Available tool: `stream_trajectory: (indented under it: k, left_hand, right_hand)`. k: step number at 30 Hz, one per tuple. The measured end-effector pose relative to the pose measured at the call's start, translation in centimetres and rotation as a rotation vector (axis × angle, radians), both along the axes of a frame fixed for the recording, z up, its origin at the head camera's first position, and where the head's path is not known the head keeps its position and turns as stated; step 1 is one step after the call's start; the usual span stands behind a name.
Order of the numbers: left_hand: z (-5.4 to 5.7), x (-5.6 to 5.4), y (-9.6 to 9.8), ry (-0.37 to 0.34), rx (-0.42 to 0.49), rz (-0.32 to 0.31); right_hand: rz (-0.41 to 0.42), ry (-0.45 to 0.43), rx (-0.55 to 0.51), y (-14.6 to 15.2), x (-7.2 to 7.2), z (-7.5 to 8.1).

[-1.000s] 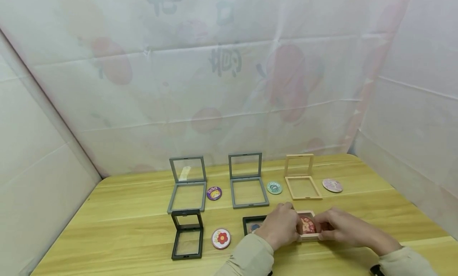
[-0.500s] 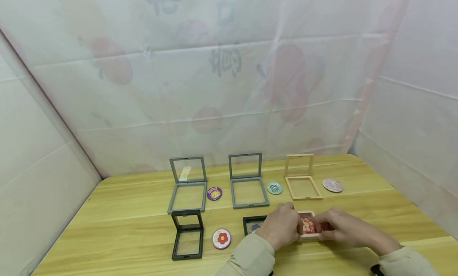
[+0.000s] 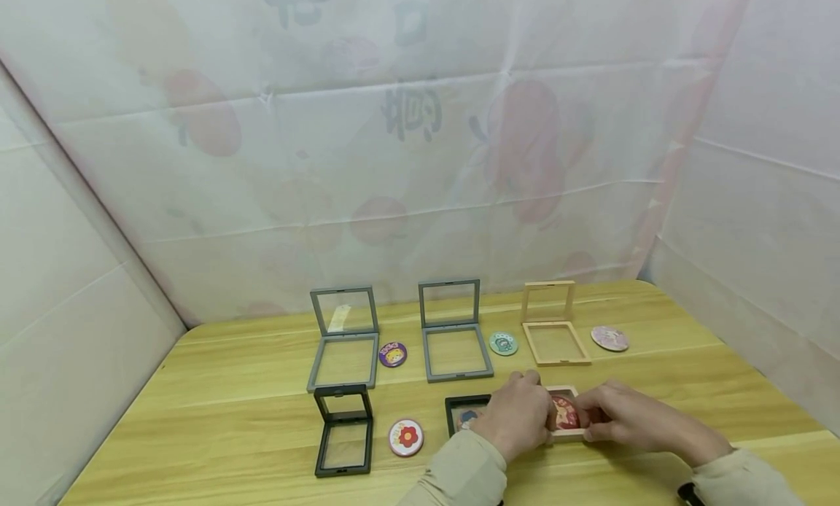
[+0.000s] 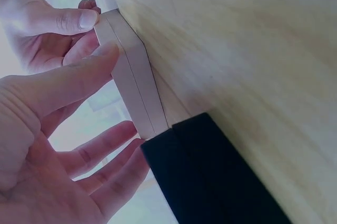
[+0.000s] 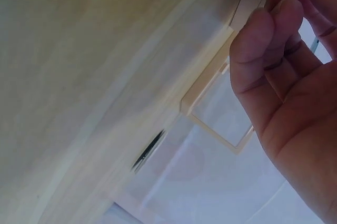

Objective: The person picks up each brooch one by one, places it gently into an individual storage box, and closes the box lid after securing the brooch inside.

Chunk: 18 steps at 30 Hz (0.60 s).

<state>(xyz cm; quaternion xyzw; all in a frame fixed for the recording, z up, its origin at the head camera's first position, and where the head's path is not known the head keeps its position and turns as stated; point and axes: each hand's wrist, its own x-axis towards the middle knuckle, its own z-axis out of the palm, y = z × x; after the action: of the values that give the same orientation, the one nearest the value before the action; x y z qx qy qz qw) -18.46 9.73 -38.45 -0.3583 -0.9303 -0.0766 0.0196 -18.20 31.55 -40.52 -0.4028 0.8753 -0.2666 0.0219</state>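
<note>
Pale frame (image 3: pixel 568 434): flat on the surface (image 3: pixel 249 389), between both hands; side seam looks closed in the left wrist view, far side hidden
Red badge (image 3: pixel 566 413): within the frame's border
Left hand (image 3: pixel 521 413): grasping the left end, thumb on the near side
Right hand (image 3: pixel 626 416): pinching the right end, thumb near the front corner
Seam pressure: best squeezed evenly, corner by corner, I judge; force on the rim, off the badge
Dark frame (image 3: pixel 467 401): just beside; contact unclear; left fingers should avoid nudging it
</note>
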Motion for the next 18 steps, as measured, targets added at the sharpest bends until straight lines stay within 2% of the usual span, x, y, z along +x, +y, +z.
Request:
stream_trajectory:
  k: [9, 13, 18]
  left_hand:
    - [0.12, 0.07, 0.05, 0.003, -0.014, 0.020]
    - [0.17, 0.09, 0.01, -0.001, -0.023, 0.008]
    - [0.80, -0.02, -0.46, -0.026, 0.004, -0.020]
  right_hand:
    - [0.004, -0.047, -0.001, -0.15, -0.14, 0.21]
    - [-0.002, -0.063, 0.009, -0.16, -0.08, 0.37]
    - [-0.023, -0.032, 0.022, -0.34, 0.08, 0.65]
